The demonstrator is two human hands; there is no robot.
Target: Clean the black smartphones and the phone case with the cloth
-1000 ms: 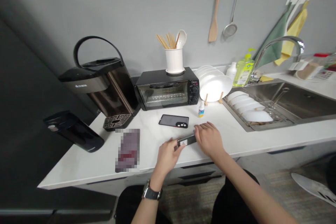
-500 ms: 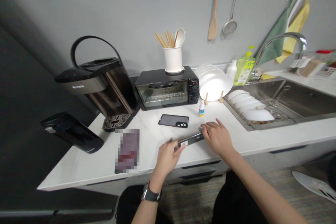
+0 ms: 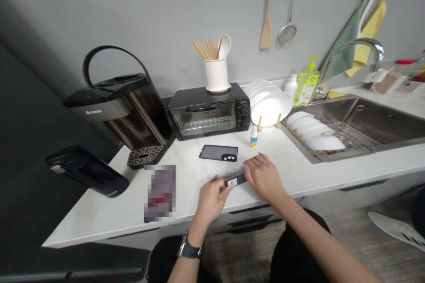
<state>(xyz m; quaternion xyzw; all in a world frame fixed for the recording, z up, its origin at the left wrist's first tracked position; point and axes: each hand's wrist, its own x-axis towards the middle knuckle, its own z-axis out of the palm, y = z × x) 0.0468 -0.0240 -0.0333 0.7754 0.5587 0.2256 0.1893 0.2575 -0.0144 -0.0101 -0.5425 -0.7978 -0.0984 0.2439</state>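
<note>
A dark, slim phone [image 3: 236, 179] with a small white label near its left end is held tilted, low over the front of the counter. My left hand [image 3: 211, 196] pinches its left end between thumb and fingers. Bent over the right end, the fingers of my right hand [image 3: 264, 177] close on the phone and hide that part. Just behind my hands lies a black-rimmed phone case [image 3: 219, 153] with camera holes at its right end. A small white bottle [image 3: 253, 136] with a blue and yellow label stands to the right of the case.
On the white counter [image 3: 109, 225] stand a black toaster oven [image 3: 207, 112], a dispenser [image 3: 133, 115] and a dark flask [image 3: 88, 172]. A pixelated flat item [image 3: 161, 192] lies at left. Plates [image 3: 270, 108] stand in a rack beside the sink [image 3: 395, 130], which holds several bowls [image 3: 310, 132].
My right hand has slid left along the phone, covering more of it. My left hand stays at the other end. The whole view has shifted slightly.
</note>
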